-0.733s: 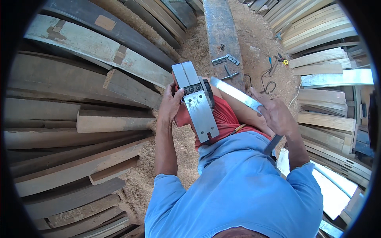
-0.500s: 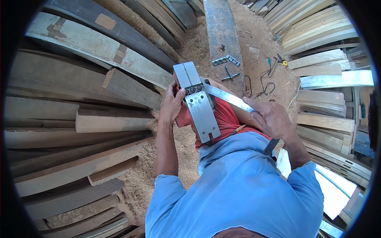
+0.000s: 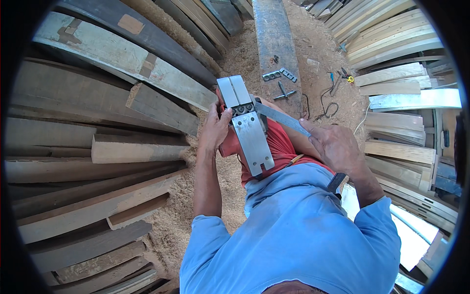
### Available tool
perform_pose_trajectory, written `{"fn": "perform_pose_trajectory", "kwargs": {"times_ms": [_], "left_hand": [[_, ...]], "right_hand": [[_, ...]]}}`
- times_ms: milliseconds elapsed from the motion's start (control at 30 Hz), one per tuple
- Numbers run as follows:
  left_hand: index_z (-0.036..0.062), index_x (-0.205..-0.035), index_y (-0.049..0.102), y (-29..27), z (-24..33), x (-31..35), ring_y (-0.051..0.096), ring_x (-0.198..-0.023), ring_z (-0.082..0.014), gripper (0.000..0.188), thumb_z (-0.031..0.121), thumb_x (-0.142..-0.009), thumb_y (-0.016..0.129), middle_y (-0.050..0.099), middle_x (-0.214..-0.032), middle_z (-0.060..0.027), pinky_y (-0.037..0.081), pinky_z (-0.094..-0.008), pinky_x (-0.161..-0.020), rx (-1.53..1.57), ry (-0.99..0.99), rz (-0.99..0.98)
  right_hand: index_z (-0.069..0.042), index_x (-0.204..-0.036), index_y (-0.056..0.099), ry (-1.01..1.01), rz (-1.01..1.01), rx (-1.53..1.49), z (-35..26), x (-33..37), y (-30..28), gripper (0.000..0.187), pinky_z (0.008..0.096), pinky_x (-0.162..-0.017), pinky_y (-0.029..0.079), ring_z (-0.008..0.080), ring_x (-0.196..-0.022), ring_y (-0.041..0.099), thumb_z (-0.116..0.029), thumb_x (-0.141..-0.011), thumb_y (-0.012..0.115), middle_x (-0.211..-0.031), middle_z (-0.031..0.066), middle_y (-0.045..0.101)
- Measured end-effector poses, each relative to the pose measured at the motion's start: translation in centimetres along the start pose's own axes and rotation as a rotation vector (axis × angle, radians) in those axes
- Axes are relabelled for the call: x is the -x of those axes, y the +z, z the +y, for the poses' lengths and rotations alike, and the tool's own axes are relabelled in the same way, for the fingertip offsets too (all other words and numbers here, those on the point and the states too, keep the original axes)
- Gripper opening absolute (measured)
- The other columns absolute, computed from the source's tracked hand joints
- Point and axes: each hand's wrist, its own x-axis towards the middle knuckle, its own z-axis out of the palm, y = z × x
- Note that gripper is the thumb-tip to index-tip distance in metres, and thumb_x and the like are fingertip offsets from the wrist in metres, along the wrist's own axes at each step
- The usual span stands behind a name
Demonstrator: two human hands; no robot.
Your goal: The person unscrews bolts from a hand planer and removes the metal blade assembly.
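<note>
An upturned electric hand planer (image 3: pixel 252 147) with a red body and two bright metal sole plates rests over my lap, on red cloth. Between the plates its cutter drum shows, with several bolts. My left hand (image 3: pixel 215 126) is closed around the planer's left side, thumb beside the drum. In my right hand (image 3: pixel 337 148) is a flat steel ruler-like blade (image 3: pixel 284 117), gripped at its near end. The blade's far tip meets the planer's right edge by the drum; whether it touches I cannot tell. Below my right wrist a dark bar (image 3: pixel 336 182) sticks out, its other end hidden.
Metal clamp pieces (image 3: pixel 280 75) and a cross-shaped metal tool (image 3: pixel 284 91) lie on a long board (image 3: pixel 276 39) ahead. Yellow-handled pliers (image 3: pixel 349 78) and a dark cord (image 3: pixel 325 100) are on the sawdust floor. Stacked planks (image 3: pixel 137 149) line both sides. A yellow-handled tool (image 3: pixel 295 159) lies on my lap.
The planer has shifted slightly right with my left hand. The steel blade has turned a little, its bright glare gone, and still points at the drum.
</note>
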Motion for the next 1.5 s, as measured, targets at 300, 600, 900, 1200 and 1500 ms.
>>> {"fn": "perform_pose_trajectory", "kwargs": {"times_ms": [300, 600, 900, 1200, 1500], "left_hand": [[-0.0061, -0.152, 0.042, 0.3, 0.8, 0.5, 0.065, -0.117, -0.0244, 0.059, 0.032, -0.109, 0.058, 0.066, -0.134, -0.0219, 0.050, -0.0372, -0.104, 0.033, 0.019, -0.005], [-0.0073, -0.153, 0.039, 0.6, 0.8, 0.4, 0.066, -0.119, -0.0261, 0.062, 0.029, -0.107, 0.059, 0.066, -0.133, -0.0235, 0.052, -0.0390, -0.103, 0.092, -0.026, -0.029], [-0.0078, -0.150, 0.044, 0.3, 0.2, 0.1, 0.065, -0.118, -0.0219, 0.057, 0.029, -0.108, 0.055, 0.067, -0.129, -0.0206, 0.052, -0.0360, -0.101, 0.064, 0.013, 0.009], [-0.0078, -0.149, 0.045, 0.7, 1.9, 0.6, 0.065, -0.114, -0.0220, 0.054, 0.027, -0.108, 0.054, 0.067, -0.128, -0.0199, 0.052, -0.0362, -0.100, 0.160, -0.018, 0.012], [-0.0065, -0.149, 0.046, 0.5, 1.3, 0.5, 0.065, -0.117, -0.0232, 0.056, 0.024, -0.103, 0.060, 0.067, -0.129, -0.0212, 0.051, -0.0379, -0.102, 0.027, -0.013, 0.016]], "right_hand": [[-0.015, -0.141, 0.065, -0.011, -0.023, 0.041, -0.3, -0.3, -0.9, 0.043, 0.0514, -0.068, 0.053, 0.0385, -0.076, 0.070, -0.015, -0.098, 0.065, -0.085, 0.0176, 0.072], [-0.016, -0.140, 0.067, 0.014, -0.027, 0.032, -0.6, -0.3, -1.2, 0.043, 0.0520, -0.070, 0.054, 0.0394, -0.074, 0.069, -0.017, -0.097, 0.068, -0.080, 0.0187, 0.071], [-0.017, -0.139, 0.068, -0.001, 0.015, 0.013, -0.5, -0.3, -0.6, 0.043, 0.0527, -0.069, 0.053, 0.0405, -0.072, 0.068, -0.016, -0.096, 0.068, -0.078, 0.0196, 0.070], [-0.016, -0.139, 0.068, 0.022, 0.014, -0.011, -0.3, -0.4, -0.1, 0.043, 0.0523, -0.072, 0.054, 0.0409, -0.075, 0.069, -0.015, -0.096, 0.068, -0.079, 0.0208, 0.070], [-0.018, -0.142, 0.066, 0.031, -0.002, -0.050, 0.2, 0.3, -0.2, 0.047, 0.0516, -0.073, 0.055, 0.0414, -0.077, 0.070, -0.015, -0.095, 0.069, -0.084, 0.0209, 0.072]]}}
